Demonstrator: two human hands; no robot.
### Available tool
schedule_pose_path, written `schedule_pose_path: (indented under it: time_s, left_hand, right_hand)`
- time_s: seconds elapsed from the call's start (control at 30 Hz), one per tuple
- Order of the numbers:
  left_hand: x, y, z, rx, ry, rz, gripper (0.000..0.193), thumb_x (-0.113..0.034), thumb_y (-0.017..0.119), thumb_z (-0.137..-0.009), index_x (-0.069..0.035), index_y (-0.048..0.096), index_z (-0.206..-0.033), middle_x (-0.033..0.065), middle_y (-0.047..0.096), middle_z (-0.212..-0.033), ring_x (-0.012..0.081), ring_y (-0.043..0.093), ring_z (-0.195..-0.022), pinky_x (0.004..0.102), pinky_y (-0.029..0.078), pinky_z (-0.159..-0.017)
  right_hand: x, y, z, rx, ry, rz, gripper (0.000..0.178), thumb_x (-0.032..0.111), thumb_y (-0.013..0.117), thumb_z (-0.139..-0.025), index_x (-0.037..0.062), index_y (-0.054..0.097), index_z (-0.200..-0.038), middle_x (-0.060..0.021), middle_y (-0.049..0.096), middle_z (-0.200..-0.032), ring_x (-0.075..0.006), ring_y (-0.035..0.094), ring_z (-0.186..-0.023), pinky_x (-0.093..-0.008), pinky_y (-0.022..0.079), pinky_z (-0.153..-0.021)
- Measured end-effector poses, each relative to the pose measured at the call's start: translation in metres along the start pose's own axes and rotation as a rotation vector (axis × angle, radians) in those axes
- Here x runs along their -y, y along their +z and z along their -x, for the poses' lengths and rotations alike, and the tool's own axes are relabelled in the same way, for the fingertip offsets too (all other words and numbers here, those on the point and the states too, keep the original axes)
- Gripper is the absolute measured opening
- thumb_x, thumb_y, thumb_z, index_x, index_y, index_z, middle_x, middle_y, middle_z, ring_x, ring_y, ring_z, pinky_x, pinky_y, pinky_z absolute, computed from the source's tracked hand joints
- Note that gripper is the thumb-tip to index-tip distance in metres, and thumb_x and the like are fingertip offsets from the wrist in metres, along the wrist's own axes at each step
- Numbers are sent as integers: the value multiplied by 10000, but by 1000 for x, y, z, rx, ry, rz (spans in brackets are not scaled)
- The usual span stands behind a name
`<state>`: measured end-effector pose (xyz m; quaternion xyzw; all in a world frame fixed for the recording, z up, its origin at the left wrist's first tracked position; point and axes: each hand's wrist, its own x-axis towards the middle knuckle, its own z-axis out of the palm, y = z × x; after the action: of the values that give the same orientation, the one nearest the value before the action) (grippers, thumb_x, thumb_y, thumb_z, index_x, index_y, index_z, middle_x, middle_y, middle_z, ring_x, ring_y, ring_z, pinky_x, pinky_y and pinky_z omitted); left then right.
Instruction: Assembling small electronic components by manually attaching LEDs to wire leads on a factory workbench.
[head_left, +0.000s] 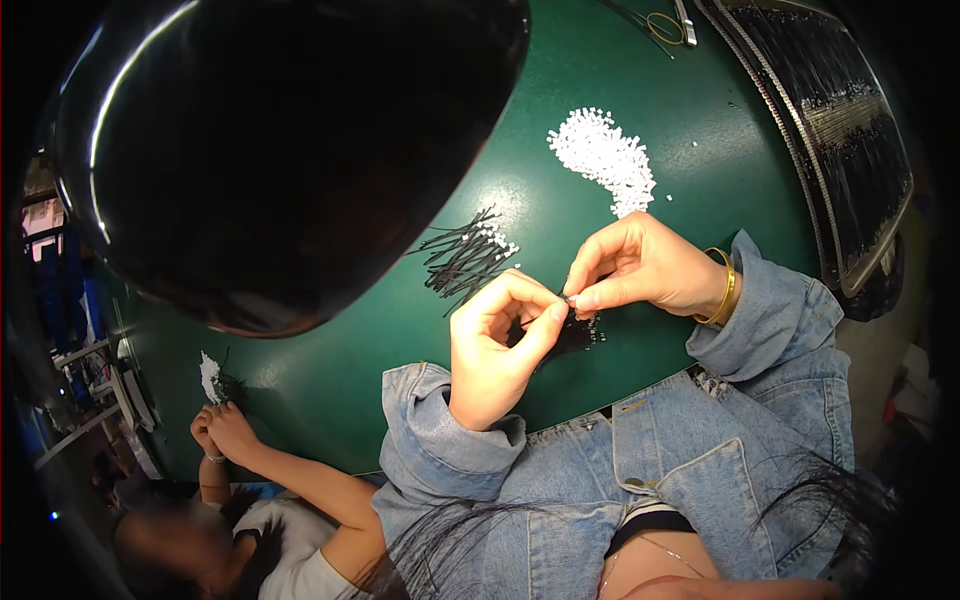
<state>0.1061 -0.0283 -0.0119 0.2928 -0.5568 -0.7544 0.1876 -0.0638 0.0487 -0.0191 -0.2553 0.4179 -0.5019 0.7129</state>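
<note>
My left hand (500, 345) and my right hand (650, 268) meet fingertip to fingertip above the green table. Thumb and forefinger of the left are pinched on a thin black wire (567, 298), of which only a short dark bit shows. The right hand pinches at the same spot; what lies inside its fingertips is hidden. Under the hands lies a bunch of black wires (578, 335) with small pale ends. Beyond the left hand is a loose heap of black wires (465, 262), several tipped with white connectors. Farther off spreads a pile of tiny white connector housings (605, 155).
A big glossy black dome (290, 150) overhangs the upper left. At the right edge stands a tray (800, 150) packed with black wires. A yellow loop (665, 28) lies at the far edge. A co-worker's hands (225, 432) work beside a small white pile (210, 375).
</note>
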Motion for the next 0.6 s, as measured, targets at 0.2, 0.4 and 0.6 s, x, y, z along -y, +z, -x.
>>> schedule_pose_path:
  time_s: [0.2,0.4,0.6]
  left_hand:
    - [4,-2,1,31,-5,-3,43,20,599,-743,11,558,-747,15,523,-727,60,435,-632,190,352,-590]
    - [3,-4,2,49,-36,24,43,19,602,-743,15,561,-750,16,528,-726,63,436,-635,192,356,-596]
    - [-3,-4,3,69,-75,31,35,14,606,-748,21,576,-764,20,542,-723,62,452,-639,192,363,-594]
  right_hand:
    - [-1,6,5,-52,-221,222,82,-35,621,-732,-22,615,-813,-87,610,-800,-131,588,-735,-225,483,-675]
    - [-2,5,5,-37,-461,614,80,-35,633,-719,-14,623,-796,-92,608,-802,-139,593,-734,-233,480,-660]
    - [-2,5,4,-77,-347,429,67,-32,654,-690,-4,634,-747,-97,622,-754,-148,601,-709,-235,476,-621]
